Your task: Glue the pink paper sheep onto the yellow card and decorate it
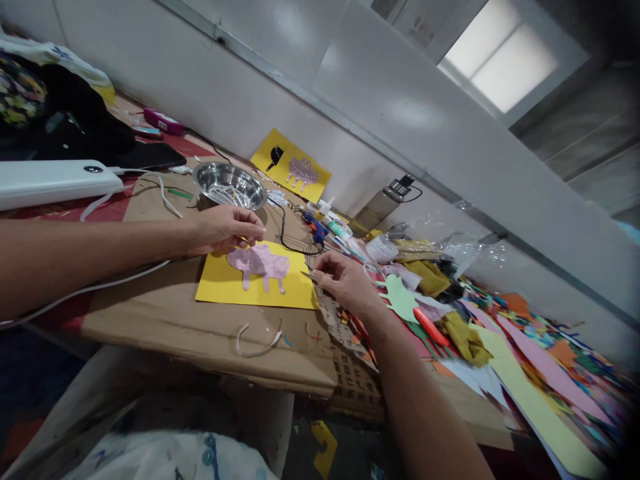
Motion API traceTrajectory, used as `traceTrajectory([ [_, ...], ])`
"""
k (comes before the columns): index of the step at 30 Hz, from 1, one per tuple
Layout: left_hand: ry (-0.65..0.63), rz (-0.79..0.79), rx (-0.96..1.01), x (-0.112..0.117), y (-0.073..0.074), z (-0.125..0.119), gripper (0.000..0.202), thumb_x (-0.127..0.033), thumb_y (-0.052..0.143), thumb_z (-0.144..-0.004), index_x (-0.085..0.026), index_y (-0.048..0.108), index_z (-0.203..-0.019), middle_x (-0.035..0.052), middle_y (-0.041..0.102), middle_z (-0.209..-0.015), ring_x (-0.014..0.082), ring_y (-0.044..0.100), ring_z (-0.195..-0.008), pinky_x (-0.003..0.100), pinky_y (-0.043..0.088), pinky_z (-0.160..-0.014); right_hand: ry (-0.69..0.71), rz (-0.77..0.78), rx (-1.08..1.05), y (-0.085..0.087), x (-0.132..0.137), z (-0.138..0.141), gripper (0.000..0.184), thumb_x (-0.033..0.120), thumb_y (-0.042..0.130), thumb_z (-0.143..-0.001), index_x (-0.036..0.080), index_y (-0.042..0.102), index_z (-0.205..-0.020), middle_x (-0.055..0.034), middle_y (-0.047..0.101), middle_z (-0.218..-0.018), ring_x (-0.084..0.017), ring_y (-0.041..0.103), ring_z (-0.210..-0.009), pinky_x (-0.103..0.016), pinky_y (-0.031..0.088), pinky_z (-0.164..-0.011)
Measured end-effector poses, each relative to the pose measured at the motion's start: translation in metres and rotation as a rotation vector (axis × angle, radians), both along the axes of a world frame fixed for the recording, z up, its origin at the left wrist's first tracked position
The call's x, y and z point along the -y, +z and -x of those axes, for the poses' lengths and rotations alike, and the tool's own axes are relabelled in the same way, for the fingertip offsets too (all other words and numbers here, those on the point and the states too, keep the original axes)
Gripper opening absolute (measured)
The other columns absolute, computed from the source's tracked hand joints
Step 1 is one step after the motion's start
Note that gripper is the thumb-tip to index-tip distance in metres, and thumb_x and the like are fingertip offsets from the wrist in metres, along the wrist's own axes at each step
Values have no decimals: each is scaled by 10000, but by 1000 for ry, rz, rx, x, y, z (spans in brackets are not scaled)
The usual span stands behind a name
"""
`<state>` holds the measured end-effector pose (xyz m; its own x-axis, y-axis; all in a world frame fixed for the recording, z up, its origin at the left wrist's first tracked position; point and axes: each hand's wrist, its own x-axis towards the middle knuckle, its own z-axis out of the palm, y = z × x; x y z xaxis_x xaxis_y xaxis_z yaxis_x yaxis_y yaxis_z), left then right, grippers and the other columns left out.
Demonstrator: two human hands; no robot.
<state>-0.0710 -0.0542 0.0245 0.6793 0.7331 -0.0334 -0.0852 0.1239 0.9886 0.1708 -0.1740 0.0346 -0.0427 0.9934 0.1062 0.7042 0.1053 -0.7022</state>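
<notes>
A yellow card (300, 297) lies on the cardboard, with a pink animal-shaped cutout (257, 261) on it. My left hand (227, 227) is over the card's upper left edge, thumb and finger pinched on a tiny white piece at their tips; its kind is too small to make out. At the card's right edge, my right hand (345, 280) is closed around what look like metal tweezers (309, 275), their thin points directed left. One small shiny dot (283, 291) shows on a leg of the cutout.
Behind the card stands a steel bowl (205, 177) with small pale pieces inside. A second decorated yellow card (273, 140) leans on the wall. A glue gun (316, 229), bottle (375, 208) and paper scraps (550, 360) crowd the right. A white power bank (50, 181) with its cable lies left.
</notes>
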Motion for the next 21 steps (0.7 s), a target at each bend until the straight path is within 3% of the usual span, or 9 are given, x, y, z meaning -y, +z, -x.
traceTrajectory([
  [5,1,-7,2,0,0,0,186,-250,779,-654,-142,627,-659,23,585,-614,80,485,-542,203,353,-509,238,-35,125,3,0,33,33,226,581,-781,196,579,-767,8,554,-786,-120,494,-727,-256,416,-692],
  [9,-9,-16,7,-2,-2,1,159,-238,763,-677,-146,634,-668,17,580,-610,80,486,-547,202,353,-512,343,-22,208,1,-4,46,24,181,608,-822,188,615,-800,-10,580,-861,-139,523,-857,-292,404,-834],
  [21,-16,-26,15,-5,-5,2,146,-231,759,-678,-150,637,-685,16,595,-638,82,507,-563,203,368,-530,305,102,308,-4,-10,56,83,198,571,-874,189,653,-877,-34,592,-961,-159,520,-942,-313,365,-858],
])
